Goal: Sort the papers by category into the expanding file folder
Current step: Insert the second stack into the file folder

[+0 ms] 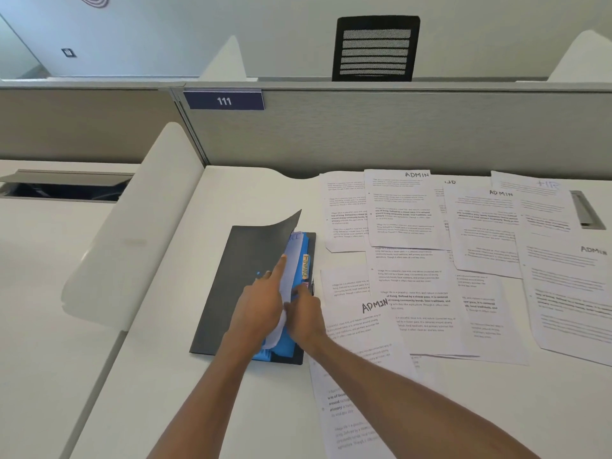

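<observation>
A black expanding file folder lies on the white desk, its cover flap curled up at the far end. Blue dividers show inside, one with a yellow tab reading FINANCE. A white sheet stands on edge in the folder's opening. My left hand presses against the sheet's left side, index finger stretched forward. My right hand grips the sheet's lower right side at the dividers. Printed papers marked ADMIN and HR lie spread to the right.
A grey partition with a blue "111" sign runs behind the desk. A white side divider stands left of the folder. A metal cable slot sits at the far right. A black mesh chair is beyond the partition.
</observation>
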Demonstrator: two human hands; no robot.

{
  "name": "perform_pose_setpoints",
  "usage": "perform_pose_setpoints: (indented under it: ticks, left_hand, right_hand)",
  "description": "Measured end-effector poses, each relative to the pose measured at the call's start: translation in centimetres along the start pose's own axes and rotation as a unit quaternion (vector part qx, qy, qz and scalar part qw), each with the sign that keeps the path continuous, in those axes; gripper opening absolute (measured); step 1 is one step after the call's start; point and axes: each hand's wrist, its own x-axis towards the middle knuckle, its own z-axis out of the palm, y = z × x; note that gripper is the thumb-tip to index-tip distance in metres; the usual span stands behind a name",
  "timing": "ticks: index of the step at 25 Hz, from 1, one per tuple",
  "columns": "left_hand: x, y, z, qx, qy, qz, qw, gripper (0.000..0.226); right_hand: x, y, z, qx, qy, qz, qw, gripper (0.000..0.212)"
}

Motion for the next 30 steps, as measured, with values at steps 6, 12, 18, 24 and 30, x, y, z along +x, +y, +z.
perform_pose_setpoints:
  ticks: [6, 12, 18, 24, 30]
  left_hand:
    - [1.5, -1.0, 2.1, 0.069, -0.026, 0.021, 0.997, 0.08]
    - [2.8, -1.2, 5.6, -0.111, -0.002, -0.09, 0.99, 0.094]
    - [2.5, -1.5, 7.3, 0.026, 0.012, -0.014, 0.999, 0.061]
    - [3.2, -1.9, 9.9, 0.151, 0.009, -0.021, 0.988, 0.061]
    - [-0.4, -0.6, 11.5, 0.084, 0.04, -0.052, 0.994, 0.063]
  right_hand:
    - [1.1, 1.5, -0.3, 0.008, -0.019, -0.021, 1.0, 0.009]
    - [1.5, 5.2, 2.2, 0.048, 0.076, -0.084, 0.992, 0.037]
    - [0.1, 6.2, 1.5, -0.17, 0.002, -0.125, 0.977, 0.032]
    - [-2.9, 6.3, -3.4, -0.287, 0.039, -0.211, 0.934, 0.025]
    - [-5.4, 8.5, -9.1, -0.285, 0.115, -0.171, 0.936, 0.024]
